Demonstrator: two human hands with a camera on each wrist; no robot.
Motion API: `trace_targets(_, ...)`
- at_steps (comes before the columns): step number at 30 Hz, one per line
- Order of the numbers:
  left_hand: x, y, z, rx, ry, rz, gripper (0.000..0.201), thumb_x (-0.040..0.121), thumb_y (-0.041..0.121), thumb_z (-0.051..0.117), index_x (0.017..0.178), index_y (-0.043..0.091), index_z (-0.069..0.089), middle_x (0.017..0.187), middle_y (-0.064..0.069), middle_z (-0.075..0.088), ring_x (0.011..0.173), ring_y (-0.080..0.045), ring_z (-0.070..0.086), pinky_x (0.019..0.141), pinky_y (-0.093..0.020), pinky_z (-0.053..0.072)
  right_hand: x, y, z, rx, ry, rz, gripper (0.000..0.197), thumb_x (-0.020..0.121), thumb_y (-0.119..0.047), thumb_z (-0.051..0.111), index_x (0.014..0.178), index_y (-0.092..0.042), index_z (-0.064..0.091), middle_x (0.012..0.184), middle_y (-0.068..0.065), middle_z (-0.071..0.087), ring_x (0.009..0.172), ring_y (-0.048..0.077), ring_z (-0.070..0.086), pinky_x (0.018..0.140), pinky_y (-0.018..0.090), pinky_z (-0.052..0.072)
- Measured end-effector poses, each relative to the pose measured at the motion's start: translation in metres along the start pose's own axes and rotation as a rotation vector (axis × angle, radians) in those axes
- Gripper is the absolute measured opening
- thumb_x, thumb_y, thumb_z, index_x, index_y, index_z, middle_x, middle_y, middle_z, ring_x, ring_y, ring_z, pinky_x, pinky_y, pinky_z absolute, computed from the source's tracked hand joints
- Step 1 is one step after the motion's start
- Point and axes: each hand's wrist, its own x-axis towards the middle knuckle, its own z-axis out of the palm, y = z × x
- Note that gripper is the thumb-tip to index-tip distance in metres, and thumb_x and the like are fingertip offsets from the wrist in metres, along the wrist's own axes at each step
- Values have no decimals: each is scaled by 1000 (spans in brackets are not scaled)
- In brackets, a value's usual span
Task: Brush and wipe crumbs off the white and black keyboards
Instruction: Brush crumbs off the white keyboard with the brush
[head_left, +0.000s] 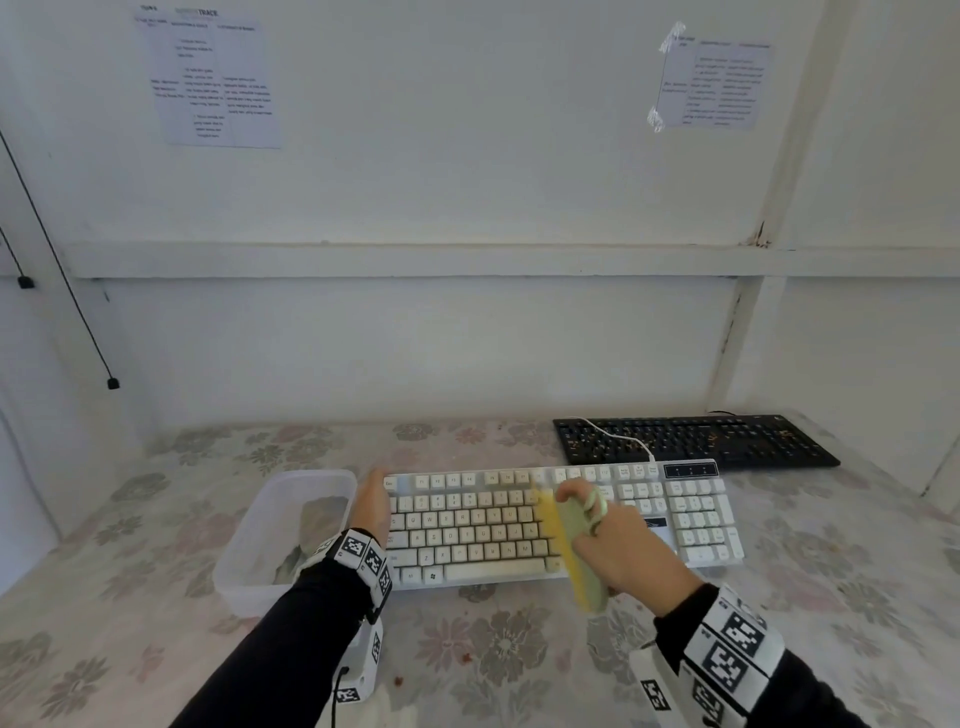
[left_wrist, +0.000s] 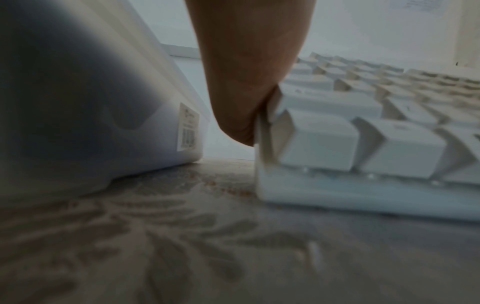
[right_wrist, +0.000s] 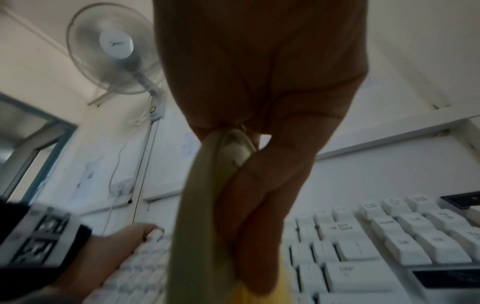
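The white keyboard (head_left: 467, 535) lies across the middle of the floral table. My left hand (head_left: 371, 501) lies flat against its left end, fingers straight, steadying it; the left wrist view shows the hand (left_wrist: 246, 82) touching the keyboard's side (left_wrist: 262, 156). Over the keys to the right of the letters, my right hand (head_left: 628, 551) grips a pale green brush (head_left: 569, 551) with yellow bristles turned down onto the keys. The brush handle (right_wrist: 197, 205) runs through my curled fingers (right_wrist: 259, 185). A black keyboard (head_left: 691, 439), speckled with crumbs, lies behind at the right.
A translucent plastic tub (head_left: 311, 475) with a grey cloth (head_left: 322, 519) inside stands just left of my left hand. Crumbs (left_wrist: 228, 185) lie on the tablecloth by the keyboard's corner. A white cable (head_left: 618, 439) crosses the black keyboard. The wall is close behind.
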Motion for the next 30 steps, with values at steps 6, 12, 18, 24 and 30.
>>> trace_targets(6,-2,0,-1,-18,-20,-28,47,95,43,31,56,20,45,52,-5,46,46,-21,49,51,-25,44,8,2,-16,80,347,-163,46,87,3,46,122,-27,41,57,0,46,44,9,38,38,16,35)
trace_targets(12,-3,1,2,-33,-2,-22,46,97,43,32,61,18,48,61,-9,51,52,-23,54,57,-27,49,8,12,-6,25,129,-104,54,89,0,44,119,-44,36,60,6,51,44,11,41,39,16,35)
trace_targets(18,-5,2,2,-31,10,0,46,96,40,31,57,20,43,54,-6,45,43,-21,47,48,-22,43,-2,12,-20,26,-55,85,51,84,0,44,113,-41,46,83,2,53,61,14,53,49,23,49)
trace_targets(24,-10,4,3,-52,14,10,49,97,37,30,55,18,43,37,1,46,32,-16,48,41,-15,42,6,18,-21,91,342,-112,59,89,-3,48,135,-38,38,53,-1,46,38,6,38,39,15,34)
trace_targets(30,-13,5,4,-39,34,26,49,99,34,28,56,17,43,35,2,47,32,-14,49,45,-20,43,0,19,-11,28,216,-106,69,89,0,45,141,-41,27,50,-3,42,33,6,39,36,14,31)
